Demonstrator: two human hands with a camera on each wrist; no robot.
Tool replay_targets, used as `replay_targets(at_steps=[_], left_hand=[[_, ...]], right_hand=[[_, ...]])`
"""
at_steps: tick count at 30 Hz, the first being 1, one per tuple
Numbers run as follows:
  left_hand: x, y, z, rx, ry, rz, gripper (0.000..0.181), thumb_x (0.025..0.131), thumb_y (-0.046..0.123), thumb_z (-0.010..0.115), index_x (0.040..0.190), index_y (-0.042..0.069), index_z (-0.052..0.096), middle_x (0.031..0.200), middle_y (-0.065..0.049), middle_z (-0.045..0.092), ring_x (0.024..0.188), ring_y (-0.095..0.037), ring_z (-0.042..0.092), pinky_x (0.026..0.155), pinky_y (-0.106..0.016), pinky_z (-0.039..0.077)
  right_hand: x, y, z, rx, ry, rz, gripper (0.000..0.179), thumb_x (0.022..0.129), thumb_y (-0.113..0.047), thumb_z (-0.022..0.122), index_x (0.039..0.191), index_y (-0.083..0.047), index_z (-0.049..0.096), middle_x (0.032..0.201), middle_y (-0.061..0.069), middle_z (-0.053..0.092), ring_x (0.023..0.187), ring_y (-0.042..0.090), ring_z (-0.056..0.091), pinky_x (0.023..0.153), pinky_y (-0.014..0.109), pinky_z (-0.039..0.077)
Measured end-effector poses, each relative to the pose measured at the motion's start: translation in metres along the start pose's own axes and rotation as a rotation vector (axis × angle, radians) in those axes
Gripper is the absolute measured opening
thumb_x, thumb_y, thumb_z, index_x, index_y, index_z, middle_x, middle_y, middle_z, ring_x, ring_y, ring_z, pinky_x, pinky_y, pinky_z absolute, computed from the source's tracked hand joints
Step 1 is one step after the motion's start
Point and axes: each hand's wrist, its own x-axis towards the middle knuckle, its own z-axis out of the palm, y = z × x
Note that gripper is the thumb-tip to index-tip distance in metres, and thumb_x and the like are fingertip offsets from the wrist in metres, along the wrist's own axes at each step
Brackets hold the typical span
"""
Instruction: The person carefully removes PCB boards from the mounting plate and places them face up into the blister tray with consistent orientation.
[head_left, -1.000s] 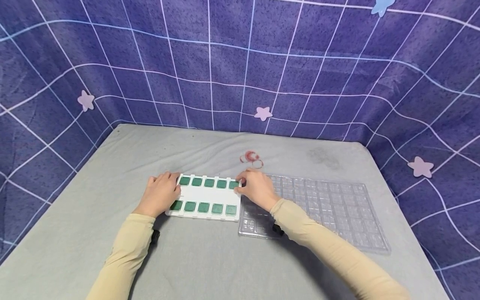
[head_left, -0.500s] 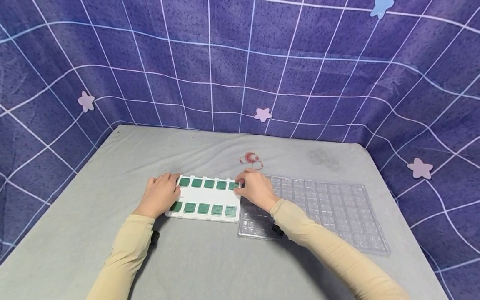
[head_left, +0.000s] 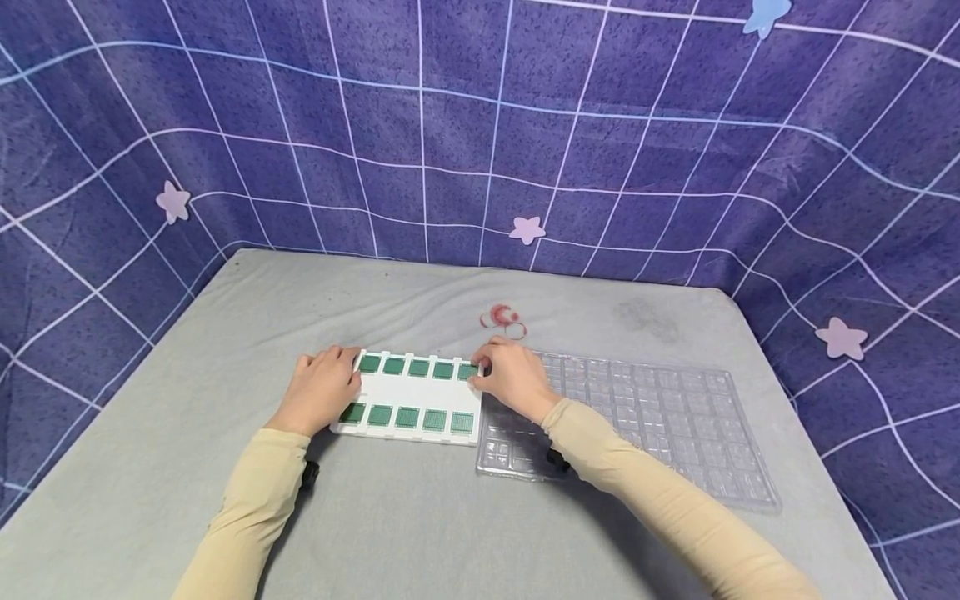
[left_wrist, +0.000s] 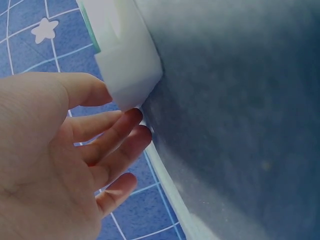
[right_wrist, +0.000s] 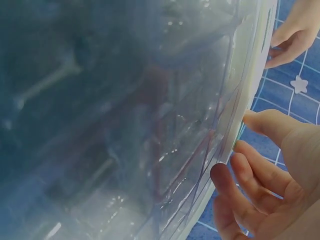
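A white tray [head_left: 420,390] with two rows of square green circuit boards [head_left: 407,416] lies on the grey cloth. My left hand [head_left: 318,387] holds the tray's left end, fingers at the far corner and thumb nearer me. In the left wrist view, its thumb and fingertips meet the tray's white end [left_wrist: 132,75]. At the far right corner, thumb and index finger of my right hand [head_left: 517,375] pinch around a green circuit board [head_left: 467,371], partly hidden by them. In the right wrist view, a thin green edge shows between those two fingertips.
A clear plastic tray [head_left: 690,417] of many small compartments lies to the right, under my right forearm. Red ring marks [head_left: 501,315] stain the cloth [head_left: 405,517] behind the trays. A purple gridded curtain [head_left: 450,125] with stars surrounds the table's back and sides.
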Motion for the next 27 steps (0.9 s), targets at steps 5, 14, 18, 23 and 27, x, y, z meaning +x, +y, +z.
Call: replay_targets(at_steps=[5,14,18,23,27], left_hand=[[0.0,0.001,-0.001,0.003,0.011,0.009,0.042,0.101,0.012,0.051,0.136,-0.008,0.058,0.126,-0.026,0.065,0.113,-0.041,0.062,0.089,-0.053,0.038],[0.001,0.0,0.0,0.011,0.013,0.014,0.042,0.1,0.012,0.051,0.136,-0.009,0.058,0.126,-0.025,0.065,0.113,-0.042,0.063,0.088,-0.052,0.038],[0.002,-0.001,0.001,0.015,0.017,0.019,0.041,0.1,0.012,0.052,0.135,-0.009,0.058,0.125,-0.026,0.065,0.112,-0.042,0.063,0.087,-0.052,0.038],[0.002,-0.001,0.002,0.021,0.014,0.019,0.041,0.1,0.012,0.052,0.136,-0.009,0.058,0.125,-0.026,0.065,0.112,-0.041,0.063,0.087,-0.052,0.038],[0.002,-0.001,0.002,0.022,0.01,0.021,0.042,0.1,0.012,0.051,0.136,-0.009,0.058,0.125,-0.026,0.065,0.112,-0.042,0.063,0.087,-0.052,0.038]], right_hand=[[0.0,0.001,-0.001,0.007,0.003,-0.005,0.03,0.081,-0.034,0.084,0.105,-0.017,0.079,0.094,-0.003,0.07,0.075,0.012,0.065,0.064,0.029,0.051],[0.0,0.006,-0.007,0.035,0.002,0.01,0.031,0.08,-0.032,0.086,0.105,-0.016,0.079,0.097,0.0,0.073,0.082,0.016,0.07,0.066,0.03,0.053],[0.001,0.011,-0.011,0.044,-0.001,0.037,0.029,0.08,-0.033,0.085,0.104,-0.018,0.079,0.098,-0.001,0.073,0.083,0.016,0.071,0.066,0.03,0.053],[0.001,0.017,-0.015,0.05,-0.006,0.056,0.029,0.08,-0.034,0.085,0.104,-0.019,0.079,0.097,-0.002,0.074,0.083,0.016,0.07,0.064,0.03,0.052],[0.001,0.024,-0.016,0.065,-0.006,0.055,0.029,0.08,-0.031,0.086,0.105,-0.018,0.079,0.097,-0.001,0.074,0.084,0.015,0.071,0.062,0.027,0.051]])
